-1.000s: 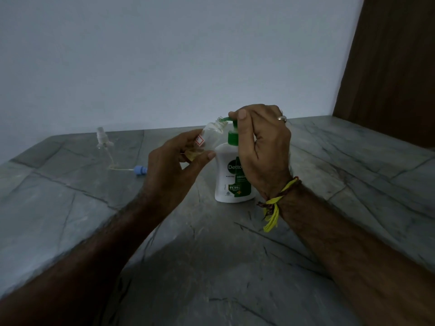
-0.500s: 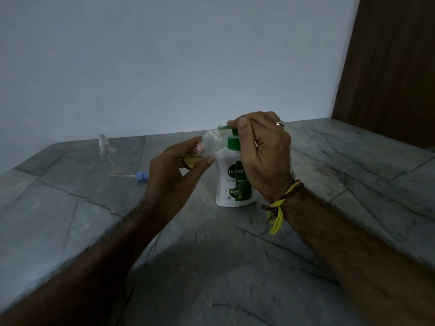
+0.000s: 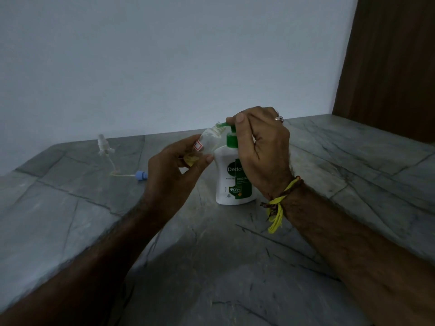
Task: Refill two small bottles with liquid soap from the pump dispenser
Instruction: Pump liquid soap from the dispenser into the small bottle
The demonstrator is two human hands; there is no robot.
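Grey stone counter (image 3: 235, 267) with dark veining fills the lower frame; pale wall (image 3: 164, 55) behind, brown wooden panel (image 3: 388, 67) at far right.

White pump dispenser (image 3: 231, 182), green collar and pump head, stands upright on the counter near centre, label facing the camera.

Right hand (image 3: 261, 149) is curled over the pump head from the right side, thumb tip on top of the green nozzle piece. Ring on one finger; yellow and brown threads (image 3: 279, 203) tied at the wrist.

Left hand (image 3: 174, 168) grips a small clear bottle (image 3: 209, 143), fingers and thumb wrapped round its lower part. Bottle is tilted, open mouth up and to the right, touching the green spout tip. Some yellowish liquid visible low in the bottle, between the fingers.

Far left on the counter: a clear pump-spray top (image 3: 103, 145) with a thin dip tube trailing right to a small blue cap (image 3: 141, 175). Both lie well apart from the dispenser.
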